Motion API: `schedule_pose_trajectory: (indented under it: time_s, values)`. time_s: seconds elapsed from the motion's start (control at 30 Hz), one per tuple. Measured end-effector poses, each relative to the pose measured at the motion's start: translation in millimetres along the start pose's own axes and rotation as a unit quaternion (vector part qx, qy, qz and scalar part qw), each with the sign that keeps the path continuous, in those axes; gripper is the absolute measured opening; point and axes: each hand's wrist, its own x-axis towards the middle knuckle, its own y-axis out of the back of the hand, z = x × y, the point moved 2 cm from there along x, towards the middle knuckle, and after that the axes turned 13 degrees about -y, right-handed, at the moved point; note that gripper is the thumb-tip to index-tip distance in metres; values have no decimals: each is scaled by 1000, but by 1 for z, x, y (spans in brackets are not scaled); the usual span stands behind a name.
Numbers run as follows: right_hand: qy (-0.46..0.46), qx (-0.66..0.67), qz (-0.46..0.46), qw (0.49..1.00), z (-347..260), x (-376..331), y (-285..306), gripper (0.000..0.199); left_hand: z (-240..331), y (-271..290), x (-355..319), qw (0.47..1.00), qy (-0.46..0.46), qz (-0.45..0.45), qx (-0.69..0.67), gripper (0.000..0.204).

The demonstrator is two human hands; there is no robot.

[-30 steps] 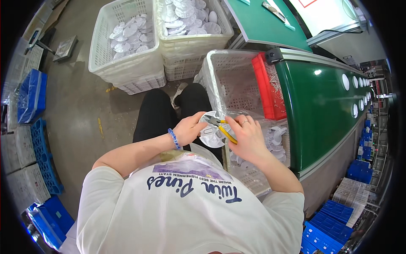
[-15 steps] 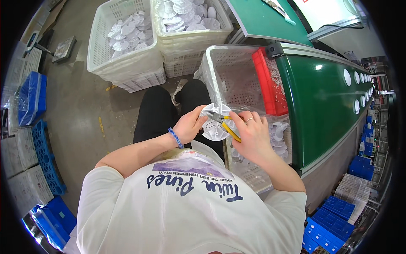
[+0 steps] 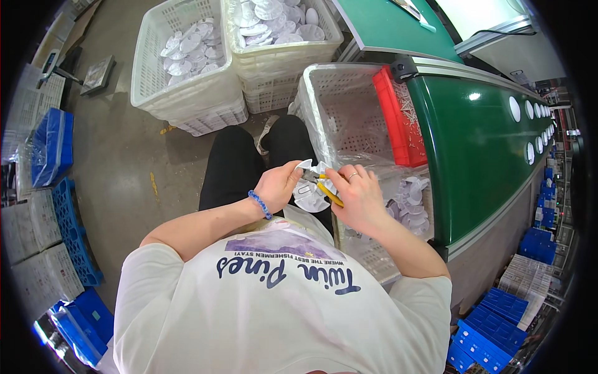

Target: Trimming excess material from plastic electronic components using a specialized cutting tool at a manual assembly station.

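Just above my lap, a round white plastic part [image 3: 309, 198] with raised tabs is gripped at its left edge by my left hand [image 3: 278, 187], thumb on top. My right hand [image 3: 359, 198] is closed round the yellow handles of a pair of cutting pliers [image 3: 330, 194]. The metal jaws of the pliers lie over the upper part of the white piece, close to my left thumb. Exactly what sits between the jaws is too small to make out.
Ahead stand two white crates [image 3: 180, 100] [image 3: 283, 56] heaped with white parts. A plastic-lined crate [image 3: 324, 118] is to my right, with a red tray [image 3: 398, 118] of thin white pieces. Beyond runs a green conveyor belt [image 3: 479, 168] carrying white discs. Loose white parts [image 3: 412, 209] lie beside my right arm.
Both hands have shifted slightly, the right one a little to the left. The white part has tilted, and the pliers have moved a bit left with it.
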Motion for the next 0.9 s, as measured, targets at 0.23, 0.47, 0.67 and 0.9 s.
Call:
schedule_pose_trajectory:
  time_s: [0.23,0.47,0.67,0.9]
  values:
    - [-22,52,-24,998,-2,-11,-42,48,-26,-4,-3,989,6,-82,122,27]
    - [-91,230,-35,968,11,-15,-49,45,-81,4,-3,985,-2,-87,149,31]
    - [-232,376,-34,896,45,-43,-54,45,-114,110,54,977,210,-40,7,19]
    - [-280,450,56,846,86,-71,-122,51,-207,262,117,805,158,314,-478,19]
